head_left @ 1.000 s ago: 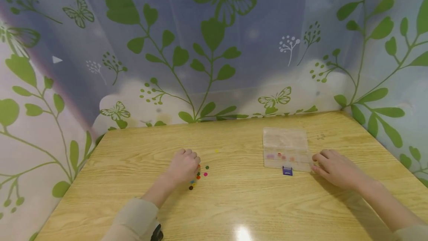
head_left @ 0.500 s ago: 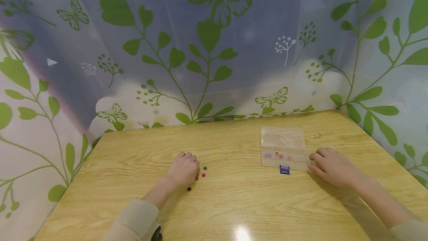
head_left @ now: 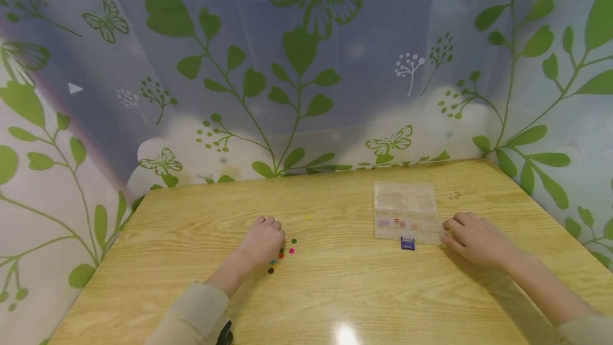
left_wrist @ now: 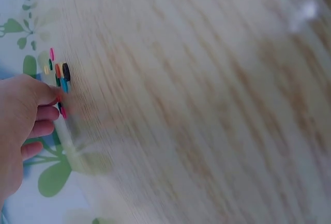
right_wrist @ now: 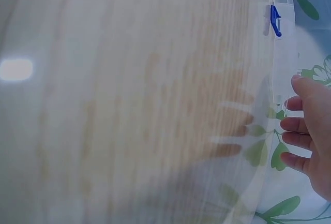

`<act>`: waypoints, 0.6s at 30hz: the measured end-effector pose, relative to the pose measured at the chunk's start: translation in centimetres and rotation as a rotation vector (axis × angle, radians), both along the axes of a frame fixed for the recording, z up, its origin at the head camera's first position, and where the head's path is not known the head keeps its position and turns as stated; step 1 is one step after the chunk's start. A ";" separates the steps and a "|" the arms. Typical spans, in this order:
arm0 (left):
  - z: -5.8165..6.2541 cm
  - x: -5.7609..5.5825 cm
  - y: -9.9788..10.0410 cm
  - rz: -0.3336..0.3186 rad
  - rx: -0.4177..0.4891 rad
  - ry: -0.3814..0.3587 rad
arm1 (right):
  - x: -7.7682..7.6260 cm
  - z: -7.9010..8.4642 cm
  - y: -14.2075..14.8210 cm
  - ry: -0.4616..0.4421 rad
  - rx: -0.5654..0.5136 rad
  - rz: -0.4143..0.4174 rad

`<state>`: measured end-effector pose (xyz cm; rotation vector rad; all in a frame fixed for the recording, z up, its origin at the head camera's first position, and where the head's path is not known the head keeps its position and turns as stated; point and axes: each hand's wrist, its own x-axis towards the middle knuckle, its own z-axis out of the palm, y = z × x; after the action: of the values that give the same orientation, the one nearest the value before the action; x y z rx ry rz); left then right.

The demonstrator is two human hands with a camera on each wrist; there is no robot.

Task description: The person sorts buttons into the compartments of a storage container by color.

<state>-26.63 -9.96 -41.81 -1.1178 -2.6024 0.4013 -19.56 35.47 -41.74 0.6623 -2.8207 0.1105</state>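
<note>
My left hand (head_left: 262, 241) is low over small round coloured pieces like buttons, fingers bent and fingertips hidden from above. In the left wrist view its thumb tip is right at a red piece (left_wrist: 58, 99); I cannot tell whether it is pinched. Around it lie a black piece (head_left: 271, 270), an orange-red one (head_left: 281, 255), a pink one (head_left: 292, 251) and a green one (head_left: 294, 241). My right hand (head_left: 474, 241), fingers loosely extended, is at the right end of a clear plastic box (head_left: 407, 204) with a raised lid and blue latch (head_left: 407, 244).
Pink and red pieces (head_left: 402, 224) lie inside the box. A yellow piece (head_left: 307, 218) lies alone at mid-table, and a few small pale bits (head_left: 454, 195) are behind my right hand. Patterned fabric (head_left: 306, 95) rises along the back edge of the wooden table (head_left: 345, 292).
The head view has shifted slightly. Both hands stay in nearly the same places, and a blue piece beside the left hand shows more clearly than half a second ago.
</note>
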 end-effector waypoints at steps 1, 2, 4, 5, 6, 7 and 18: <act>0.0 0.0 0.0 0.000 -0.001 0.001 | 0.0 0.0 0.0 0.001 -0.002 0.002; 0.0 0.0 0.0 -0.002 -0.002 0.004 | 0.0 0.0 0.0 0.003 -0.002 0.004; -0.1 -0.1 -0.1 -0.006 -0.003 0.013 | 0.0 0.0 0.0 0.006 -0.004 0.009; -0.1 -0.2 -0.1 -0.009 0.002 0.015 | 0.0 0.0 0.0 0.007 -0.005 0.010; -0.1 -0.3 -0.1 -0.011 0.004 0.014 | 0.0 0.0 0.0 0.008 -0.006 0.011; -0.1 -0.3 -0.1 -0.013 0.008 0.014 | 0.0 0.0 0.0 0.008 -0.008 0.012; 0.2 -0.8 0.4 -0.008 -0.018 0.007 | 0.0 -0.2 0.2 0.027 -0.008 0.016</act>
<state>-27.45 -9.57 -41.58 -1.1304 -2.5926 0.4275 -19.55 35.66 -41.99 0.6791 -2.7884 0.1143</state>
